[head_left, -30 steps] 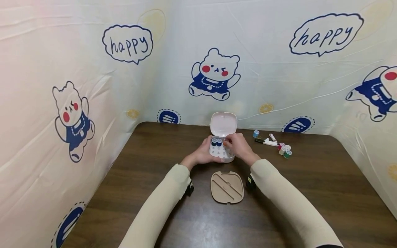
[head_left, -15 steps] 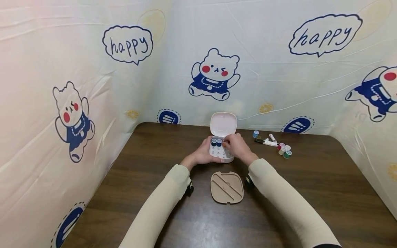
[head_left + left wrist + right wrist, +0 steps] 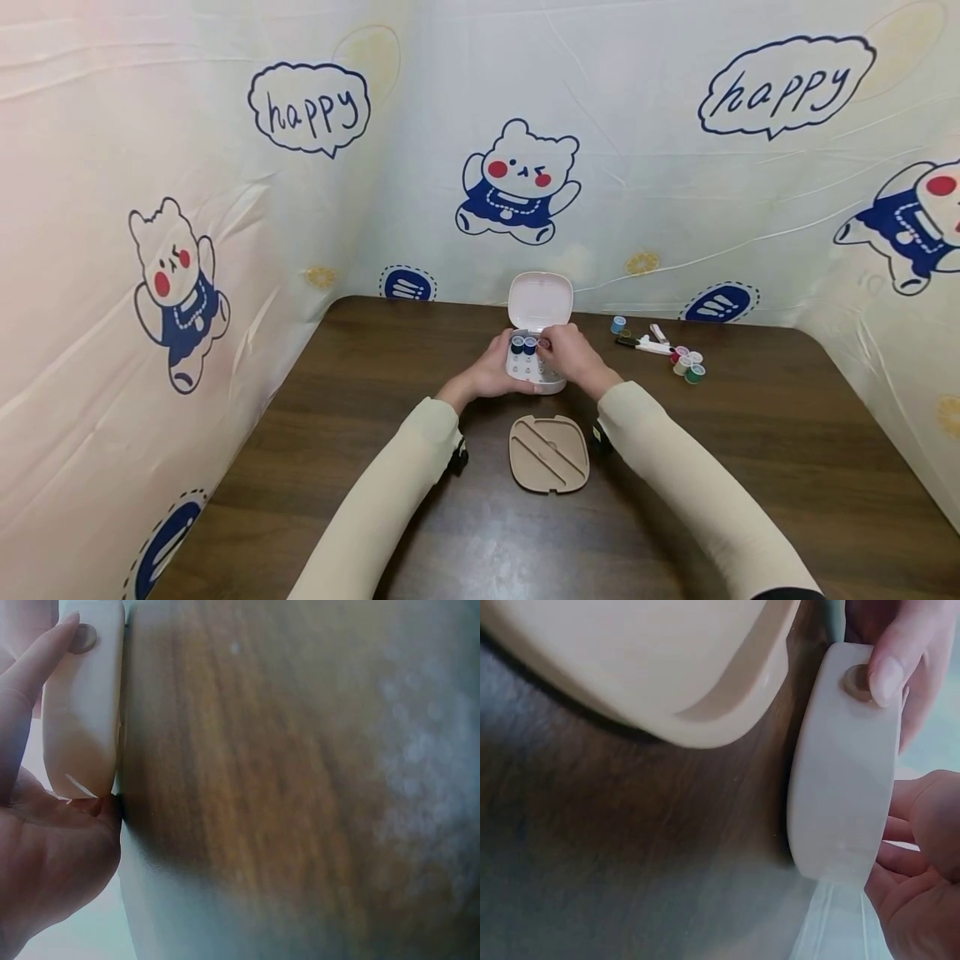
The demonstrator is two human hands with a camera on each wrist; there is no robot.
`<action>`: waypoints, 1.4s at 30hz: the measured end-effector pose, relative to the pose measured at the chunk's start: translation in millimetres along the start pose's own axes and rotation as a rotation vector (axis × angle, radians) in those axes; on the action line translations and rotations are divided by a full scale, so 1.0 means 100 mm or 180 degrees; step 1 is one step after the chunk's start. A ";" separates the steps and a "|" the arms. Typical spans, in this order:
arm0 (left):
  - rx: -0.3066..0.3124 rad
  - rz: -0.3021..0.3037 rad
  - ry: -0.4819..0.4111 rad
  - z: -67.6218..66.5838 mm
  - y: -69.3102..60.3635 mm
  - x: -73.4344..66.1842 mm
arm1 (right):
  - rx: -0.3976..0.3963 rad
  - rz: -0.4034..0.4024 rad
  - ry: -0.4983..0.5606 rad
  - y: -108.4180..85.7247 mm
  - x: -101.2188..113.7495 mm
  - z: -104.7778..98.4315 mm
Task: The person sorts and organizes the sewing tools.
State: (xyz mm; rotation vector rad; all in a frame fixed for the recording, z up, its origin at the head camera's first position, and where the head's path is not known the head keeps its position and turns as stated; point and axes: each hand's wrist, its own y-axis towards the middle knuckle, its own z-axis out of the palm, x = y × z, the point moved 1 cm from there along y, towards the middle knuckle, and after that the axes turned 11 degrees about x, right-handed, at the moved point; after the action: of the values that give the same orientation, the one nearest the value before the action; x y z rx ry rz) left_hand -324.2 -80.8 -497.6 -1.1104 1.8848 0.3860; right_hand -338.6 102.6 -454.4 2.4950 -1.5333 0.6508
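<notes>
The left hand (image 3: 491,372) holds a rounded white plastic box (image 3: 841,772) with bent fingers; the right hand (image 3: 574,353) pinches a small round reddish-brown spool (image 3: 543,342).

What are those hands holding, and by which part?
The left hand holds the white box by its left side, thumb along the front wall. The right hand pinches a reddish spool at the box's back row; exactly where is hidden.
</notes>
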 end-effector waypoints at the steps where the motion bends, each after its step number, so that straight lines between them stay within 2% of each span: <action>1: -0.0003 0.0002 0.0002 0.00 0.00 0.00 | 0.0024 0.0007 0.0007 -0.01 0.01 -0.01; 6: 0.0011 -0.0019 -0.0007 0.00 -0.03 -0.04 | 0.0069 0.0040 0.0024 -0.05 0.04 -0.04; 12: -0.0022 -0.0020 0.0000 -0.01 -0.08 -0.12 | 0.0053 -0.0033 0.0059 -0.13 0.05 -0.12; 22: 0.0035 -0.0078 0.0072 -0.01 -0.06 -0.12 | 0.0029 -0.0287 0.0172 -0.26 -0.02 -0.19; 28: 0.0013 -0.0024 0.0055 -0.02 -0.09 -0.15 | -0.0031 -0.0310 0.0148 -0.35 -0.04 -0.21; 42: 0.0022 -0.0196 0.0055 -0.01 0.00 -0.02 | -0.0097 -0.0344 0.0044 -0.54 -0.17 -0.24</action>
State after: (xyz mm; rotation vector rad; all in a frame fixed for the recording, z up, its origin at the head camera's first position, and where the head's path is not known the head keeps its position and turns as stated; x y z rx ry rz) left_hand -324.4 -80.3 -495.7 -1.1676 1.8610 0.3360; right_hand -304.5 149.4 -434.9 2.5244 -1.3815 0.6220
